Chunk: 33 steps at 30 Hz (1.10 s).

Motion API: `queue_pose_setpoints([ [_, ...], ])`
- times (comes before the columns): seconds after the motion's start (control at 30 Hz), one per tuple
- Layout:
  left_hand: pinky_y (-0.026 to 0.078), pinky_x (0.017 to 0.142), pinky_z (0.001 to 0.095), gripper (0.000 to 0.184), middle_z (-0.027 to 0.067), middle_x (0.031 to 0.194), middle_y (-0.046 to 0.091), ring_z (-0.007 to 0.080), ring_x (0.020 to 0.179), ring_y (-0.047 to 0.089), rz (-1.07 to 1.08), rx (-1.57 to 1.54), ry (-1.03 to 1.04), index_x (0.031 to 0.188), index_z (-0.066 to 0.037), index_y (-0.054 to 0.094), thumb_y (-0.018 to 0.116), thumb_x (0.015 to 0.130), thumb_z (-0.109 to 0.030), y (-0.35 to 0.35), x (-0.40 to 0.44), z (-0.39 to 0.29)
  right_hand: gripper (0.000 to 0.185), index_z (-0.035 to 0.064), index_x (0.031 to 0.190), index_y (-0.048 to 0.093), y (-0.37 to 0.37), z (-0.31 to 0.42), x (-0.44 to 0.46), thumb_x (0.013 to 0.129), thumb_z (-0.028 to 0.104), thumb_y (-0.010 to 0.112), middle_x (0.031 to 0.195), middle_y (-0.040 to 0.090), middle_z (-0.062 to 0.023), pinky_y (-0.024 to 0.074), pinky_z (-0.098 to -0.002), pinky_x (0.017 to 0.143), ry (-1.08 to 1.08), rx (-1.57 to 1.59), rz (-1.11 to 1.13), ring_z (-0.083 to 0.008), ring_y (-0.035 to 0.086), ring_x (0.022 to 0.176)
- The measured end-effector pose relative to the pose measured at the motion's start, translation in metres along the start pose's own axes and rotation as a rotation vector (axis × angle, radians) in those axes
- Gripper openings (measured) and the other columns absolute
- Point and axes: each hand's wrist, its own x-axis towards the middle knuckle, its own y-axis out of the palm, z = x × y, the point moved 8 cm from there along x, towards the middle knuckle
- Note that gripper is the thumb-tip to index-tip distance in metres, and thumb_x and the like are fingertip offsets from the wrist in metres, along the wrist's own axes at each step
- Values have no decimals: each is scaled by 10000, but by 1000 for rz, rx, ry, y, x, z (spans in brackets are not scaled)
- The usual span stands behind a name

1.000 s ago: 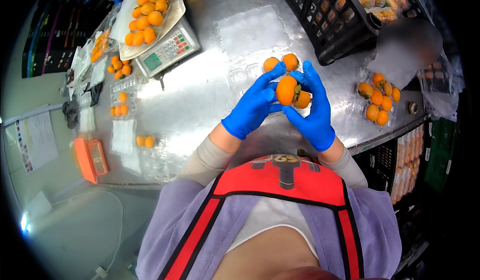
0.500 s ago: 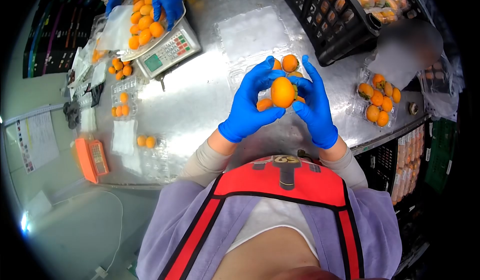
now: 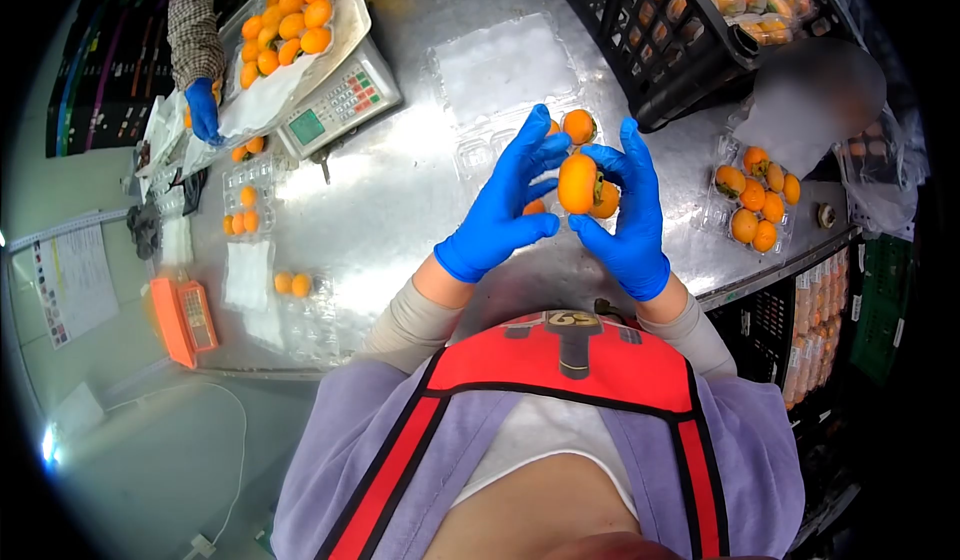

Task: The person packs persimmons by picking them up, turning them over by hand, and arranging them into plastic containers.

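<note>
An orange persimmon (image 3: 577, 184) is held up in my right hand (image 3: 637, 225), its green calyx turned toward that palm. My left hand (image 3: 503, 205) is just to the left, fingers spread and apart from the fruit. Both hands wear blue gloves. Another persimmon (image 3: 606, 200) shows close by at the right palm; whether the hand touches it is unclear. Beyond and beneath the hands is a clear plastic tray (image 3: 474, 159) with several persimmons, including one at its far side (image 3: 578, 127). My hands hide much of it.
A co-worker's gloved hand (image 3: 203, 110) is at the persimmon-loaded scale (image 3: 320, 120). A black crate (image 3: 640, 35) stands at the back right. More persimmons sit in a clear tray (image 3: 715, 205) to the right. An orange device (image 3: 180, 322) is at the left table edge.
My left hand has come away from the persimmon, which has shifted slightly right and now rests in my right hand. One of the co-worker's hands has moved down beside the scale.
</note>
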Motion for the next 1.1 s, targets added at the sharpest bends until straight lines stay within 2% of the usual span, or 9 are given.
queue_pose_setpoints([
  [0.03, 320, 1052, 402, 1029, 124, 1413, 343, 265, 1293, 372, 9, -191, -109, 1474, -105, 109, 776, 697, -207, 2, -1, 7, 860, 31, 1445, 184, -2, 4, 0, 733, 28, 667, 1236, 515, -114, 368, -347, 1003, -45, -70, -34, -212, 502, 1143],
  [0.17, 361, 1022, 382, 983, 112, 1401, 364, 248, 1240, 429, 28, -294, -130, 1470, -102, 141, 759, 709, -166, 3, 0, 19, 866, 32, 1430, 228, -2, 2, -6, 703, 11, 698, 1226, 517, -114, 375, -354, 996, -70, -128, -60, -229, 501, 1152],
  [0.23, 385, 999, 364, 912, 104, 1392, 380, 227, 1187, 472, 5, -244, -202, 1456, -80, 192, 740, 731, -153, 4, -1, 22, 838, 32, 1403, 280, 3, 6, -7, 692, 14, 722, 1255, 492, -123, 363, -371, 1007, -198, -335, 23, -265, 465, 1200],
  [0.37, 425, 953, 343, 837, 83, 1321, 440, 179, 1107, 506, -177, -162, -20, 1427, -82, 279, 736, 726, -106, -26, 0, -5, 862, 30, 1414, 254, -5, -2, 0, 705, 105, 739, 1356, 405, -143, 309, -394, 1046, -85, -257, 34, -295, 390, 1266],
  [0.43, 405, 977, 346, 851, 99, 1411, 360, 190, 1133, 499, -312, 317, 190, 1406, -32, 280, 752, 700, -81, -55, 4, -39, 856, 33, 1426, 230, -11, -2, 0, 723, 116, 710, 1371, 393, -148, 327, -387, 1025, -1, -236, -25, -286, 411, 1247],
  [0.5, 425, 926, 335, 832, 81, 1196, 519, 177, 1050, 527, -442, 650, 345, 1385, -41, 329, 747, 666, -69, -73, 1, -66, 838, 34, 1428, 230, -15, -5, 0, 733, 120, 691, 1384, 381, -144, 342, -381, 1005, 11, -232, -53, -273, 421, 1237],
  [0.57, 426, 913, 329, 823, 65, 1073, 551, 176, 1005, 539, -575, 875, 402, 1382, -54, 345, 741, 662, -76, -89, -4, -79, 820, 36, 1429, 230, -17, -7, 1, 744, 124, 671, 1397, 368, -141, 357, -376, 986, 33, -246, -89, -260, 431, 1227],
  [0.73, 432, 857, 317, 805, 67, 1068, 525, 174, 963, 526, -744, 1026, 423, 1384, -63, 350, 730, 674, -76, -118, -14, -84, 806, 47, 1436, 229, -22, -14, -1, 753, 114, 651, 1432, 332, -115, 379, -367, 958, 88, -257, -125, -219, 442, 1215],
  [1.1, 442, 853, 324, 785, 86, 1114, 524, 195, 985, 534, -724, 1167, 482, 1364, -43, 364, 739, 675, -68, -113, -14, -82, 774, 55, 1437, 239, -18, -17, -1, 771, 97, 629, 1432, 336, -100, 386, -358, 955, 144, -233, -108, -216, 453, 1205],
])
